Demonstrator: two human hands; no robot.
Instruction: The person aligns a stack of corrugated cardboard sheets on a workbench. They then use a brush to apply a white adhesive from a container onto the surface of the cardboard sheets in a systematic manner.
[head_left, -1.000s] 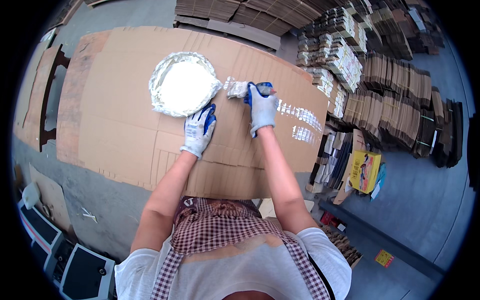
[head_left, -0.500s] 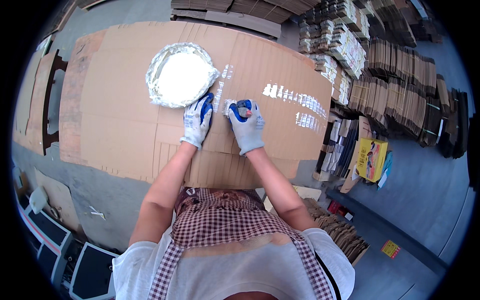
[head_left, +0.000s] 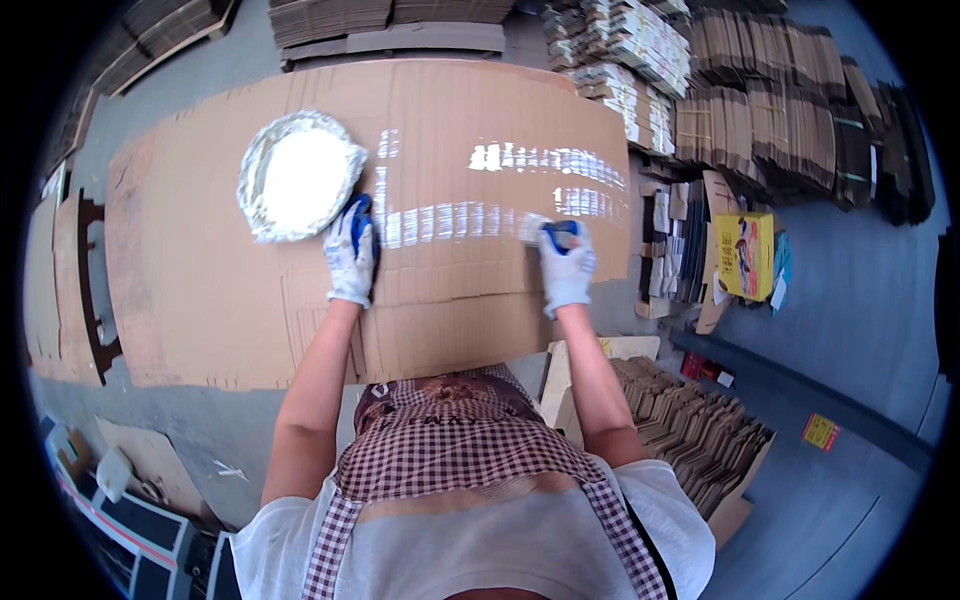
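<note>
My left hand (head_left: 351,252), in a white and blue work glove, rests on the flat cardboard sheet (head_left: 440,330) with fingers stretched out, close against the round basin (head_left: 254,212). That basin has a crinkled plastic lining over its rim and holds a bright white substance (head_left: 300,185). Farther right, my gloved right hand (head_left: 567,262) is closed around a small dark-handled spreading tool (head_left: 566,236); its exact kind is mostly hidden by the fingers. The tool touches the right end of a glossy wet white strip (head_left: 450,222). More glossy streaks (head_left: 545,158) lie beyond it.
Bundled flat cardboard (head_left: 755,130) is stacked at the far right. A yellow box (head_left: 745,257) stands right of the table, and folded cardboard (head_left: 680,420) is packed close by my right arm. Beyond the table's far edge lies another cardboard stack (head_left: 400,30).
My right hand has swept to the right with the tool, and a long glossy strip now lies along its path. My left hand stays beside the basin. The whole view has shifted.
</note>
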